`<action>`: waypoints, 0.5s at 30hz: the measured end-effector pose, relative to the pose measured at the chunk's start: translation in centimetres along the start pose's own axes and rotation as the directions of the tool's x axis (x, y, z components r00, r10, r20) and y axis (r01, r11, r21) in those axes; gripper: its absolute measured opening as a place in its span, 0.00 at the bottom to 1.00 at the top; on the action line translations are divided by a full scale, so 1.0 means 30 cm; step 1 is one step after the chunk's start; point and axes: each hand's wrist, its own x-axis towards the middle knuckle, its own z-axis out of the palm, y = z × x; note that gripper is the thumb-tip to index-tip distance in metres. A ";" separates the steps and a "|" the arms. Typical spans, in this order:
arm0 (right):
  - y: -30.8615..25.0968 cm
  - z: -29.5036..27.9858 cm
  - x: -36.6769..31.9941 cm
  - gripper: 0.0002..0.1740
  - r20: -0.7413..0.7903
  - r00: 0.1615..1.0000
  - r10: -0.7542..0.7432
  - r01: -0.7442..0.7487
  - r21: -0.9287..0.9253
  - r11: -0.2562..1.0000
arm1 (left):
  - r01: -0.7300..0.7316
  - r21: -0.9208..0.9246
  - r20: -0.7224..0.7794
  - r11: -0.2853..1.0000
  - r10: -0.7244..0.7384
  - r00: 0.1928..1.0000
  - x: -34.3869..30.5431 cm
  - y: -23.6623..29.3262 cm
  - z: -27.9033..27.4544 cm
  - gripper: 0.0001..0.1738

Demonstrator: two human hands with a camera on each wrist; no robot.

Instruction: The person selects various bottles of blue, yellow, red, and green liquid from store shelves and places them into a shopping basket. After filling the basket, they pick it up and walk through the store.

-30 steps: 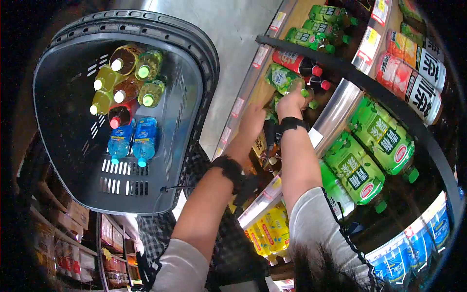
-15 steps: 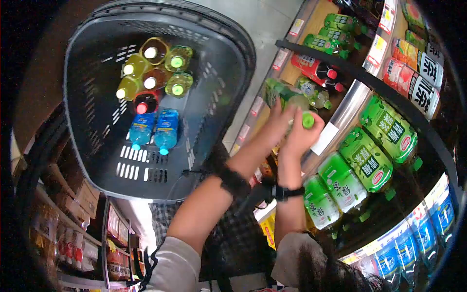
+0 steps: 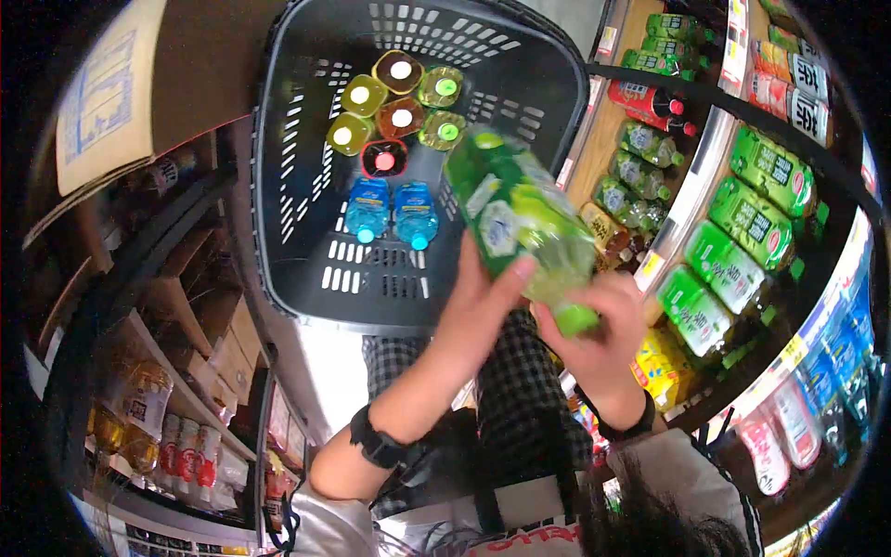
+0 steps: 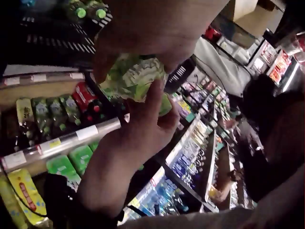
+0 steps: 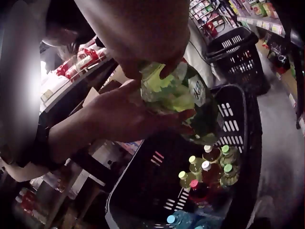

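A green-labelled drink bottle (image 3: 520,209) is in both hands, tilted, its base toward the basket and its green cap toward me. My left hand (image 3: 483,306) grips its side with the thumb across it. The right hand (image 3: 608,334) holds the neck end, fingers around the cap. In the head view the bottle overlaps the right part of the black basket (image 3: 288,251). Several bottles stand inside, including a red-capped dark one (image 3: 384,160) and a green-capped one (image 3: 442,130). Two blue bottles (image 3: 416,213) lean near them. The right wrist view shows the left hand (image 5: 136,112) spread along the bottle.
Shelves on the right hold green tea bottles (image 3: 766,223), cola bottles (image 3: 650,100) and yellow packs (image 3: 664,367). The dark basket handle (image 3: 705,88) crosses in front of them. At left stand a cardboard box (image 3: 111,93) and racks with red-and-white cans (image 3: 186,450).
Both hands have drawn the green bottle out of the shelf and carried it left to the basket's right side. The head view has turned toward the basket.
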 end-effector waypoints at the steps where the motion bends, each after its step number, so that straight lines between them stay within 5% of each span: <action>1: -0.004 0.055 0.007 0.20 0.006 0.999 0.047 -0.047 0.004 0.999 | 0.041 -0.034 -0.011 0.999 -0.042 0.999 0.010 -0.021 -0.060 0.34; 4: 0.034 0.244 0.005 0.17 0.041 0.988 0.148 -0.149 0.010 0.989 | 0.049 -0.155 -0.008 0.987 -0.051 0.999 0.079 -0.127 -0.236 0.35; 10: 0.232 0.594 -0.025 0.14 0.138 0.958 0.252 -0.244 -0.066 0.967 | 0.167 0.044 -0.352 0.985 -0.141 0.925 0.201 -0.288 -0.459 0.27; 15: 0.385 0.864 -0.015 0.14 0.079 0.889 0.451 -0.433 -0.178 0.884 | 0.124 0.059 -0.250 0.991 -0.105 0.963 0.196 -0.278 -0.543 0.21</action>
